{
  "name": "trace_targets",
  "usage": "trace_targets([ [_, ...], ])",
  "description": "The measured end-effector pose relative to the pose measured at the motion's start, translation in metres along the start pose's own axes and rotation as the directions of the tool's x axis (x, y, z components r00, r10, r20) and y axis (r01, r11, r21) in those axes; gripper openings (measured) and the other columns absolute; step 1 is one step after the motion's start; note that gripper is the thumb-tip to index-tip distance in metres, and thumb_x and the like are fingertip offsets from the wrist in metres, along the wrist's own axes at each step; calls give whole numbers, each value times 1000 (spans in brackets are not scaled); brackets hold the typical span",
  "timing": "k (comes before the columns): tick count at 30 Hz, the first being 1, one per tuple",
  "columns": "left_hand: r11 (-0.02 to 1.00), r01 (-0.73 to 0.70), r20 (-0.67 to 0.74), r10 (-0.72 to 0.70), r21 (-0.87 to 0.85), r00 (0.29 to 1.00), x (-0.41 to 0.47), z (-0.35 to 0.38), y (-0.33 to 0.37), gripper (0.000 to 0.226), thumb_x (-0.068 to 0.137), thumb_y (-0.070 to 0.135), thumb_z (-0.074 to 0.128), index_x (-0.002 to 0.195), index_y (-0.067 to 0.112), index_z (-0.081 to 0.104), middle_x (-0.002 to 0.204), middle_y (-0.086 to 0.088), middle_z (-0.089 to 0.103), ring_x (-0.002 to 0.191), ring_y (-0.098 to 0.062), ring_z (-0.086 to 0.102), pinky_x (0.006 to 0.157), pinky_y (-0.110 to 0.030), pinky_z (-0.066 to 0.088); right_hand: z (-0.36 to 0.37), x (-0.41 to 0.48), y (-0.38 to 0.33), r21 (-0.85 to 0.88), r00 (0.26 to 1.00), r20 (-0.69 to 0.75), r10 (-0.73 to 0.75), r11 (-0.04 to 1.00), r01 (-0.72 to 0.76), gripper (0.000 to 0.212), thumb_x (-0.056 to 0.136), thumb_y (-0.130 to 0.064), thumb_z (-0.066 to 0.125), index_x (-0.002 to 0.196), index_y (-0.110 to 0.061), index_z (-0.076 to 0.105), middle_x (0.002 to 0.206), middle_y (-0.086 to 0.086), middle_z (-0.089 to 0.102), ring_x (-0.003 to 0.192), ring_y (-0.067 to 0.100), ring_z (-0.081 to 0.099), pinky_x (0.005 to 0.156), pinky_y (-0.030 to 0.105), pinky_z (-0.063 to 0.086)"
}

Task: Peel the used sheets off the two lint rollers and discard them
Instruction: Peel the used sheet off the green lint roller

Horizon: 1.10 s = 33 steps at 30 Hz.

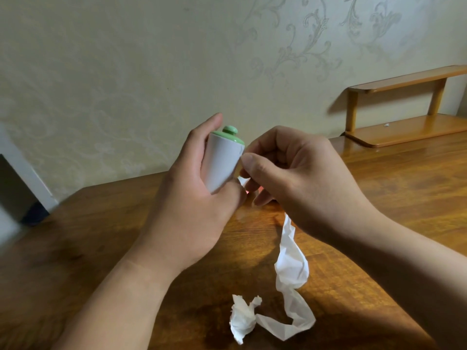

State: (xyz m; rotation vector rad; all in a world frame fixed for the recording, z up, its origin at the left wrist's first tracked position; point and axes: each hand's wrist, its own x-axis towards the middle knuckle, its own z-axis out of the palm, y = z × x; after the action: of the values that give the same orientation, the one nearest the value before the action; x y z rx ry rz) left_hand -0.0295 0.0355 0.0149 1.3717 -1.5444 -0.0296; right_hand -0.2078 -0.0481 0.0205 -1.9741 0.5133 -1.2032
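My left hand (192, 198) grips a white lint roller (222, 162) with a green end cap (228, 135), held upright above the wooden table (101, 248). My right hand (298, 178) pinches the roller's sheet edge at its right side, between thumb and fingers. A long crumpled white peeled sheet (290, 269) trails down from under my right hand and ends in a wad (243, 317) lying on the table near me. Something small and red shows faintly between my hands; I cannot tell what it is. A second roller is not in view.
A small wooden two-tier shelf (404, 109) stands on the table at the back right against the patterned wall. The table's left edge runs past a dark object (32, 213) on the floor at the left.
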Motion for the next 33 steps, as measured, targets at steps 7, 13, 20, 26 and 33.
trace_targets([
  [7, 972, -36, -50, 49, 233, 998, 0, 0, -5, 97, 93, 21, 87, 163, 55, 30, 161, 18, 52, 140, -6, 56, 98, -14, 49, 1, 1, 2, -16, 1000, -31, -1, 1000, 1, 4, 102, -20, 77, 98, -22, 77, 83, -3, 82, 74, 9, 80, 65, 33, 68],
  [13, 936, -66, -48, 87, 345, 995, 0, -1, -4, 96, 92, 22, 84, 165, 52, 28, 160, 10, 53, 137, -10, 57, 90, -4, 43, 1, 2, 1, -13, 999, -22, 34, 999, -34, 8, 103, -22, 75, 97, -20, 80, 81, -3, 83, 71, 7, 81, 64, 28, 67],
  [20, 926, -102, -35, 122, 364, 992, -2, 3, 2, 89, 91, 36, 72, 167, 49, 27, 162, 12, 49, 140, -6, 50, 101, -10, 39, 5, 2, 3, 45, 996, -48, 78, 996, -75, 11, 99, -17, 73, 88, -16, 75, 72, 1, 78, 60, 8, 74, 58, 32, 65],
  [26, 995, -18, -11, 19, 101, 1000, -2, 3, 1, 90, 93, 40, 83, 162, 59, 29, 153, 36, 48, 140, 7, 52, 100, -13, 54, 8, 5, 8, 279, 995, -26, 98, 956, -87, 11, 90, -15, 74, 82, -9, 69, 66, 5, 67, 56, 12, 62, 52, 25, 50],
  [33, 985, 74, 26, -71, -154, 997, 1, -1, 2, 84, 85, 50, 76, 157, 54, 36, 149, 15, 58, 124, -4, 68, 88, -21, 62, 4, 8, 10, 427, 990, 62, 125, 893, -140, 6, 88, -19, 68, 83, -16, 71, 71, 4, 67, 59, 15, 60, 54, 27, 50],
])
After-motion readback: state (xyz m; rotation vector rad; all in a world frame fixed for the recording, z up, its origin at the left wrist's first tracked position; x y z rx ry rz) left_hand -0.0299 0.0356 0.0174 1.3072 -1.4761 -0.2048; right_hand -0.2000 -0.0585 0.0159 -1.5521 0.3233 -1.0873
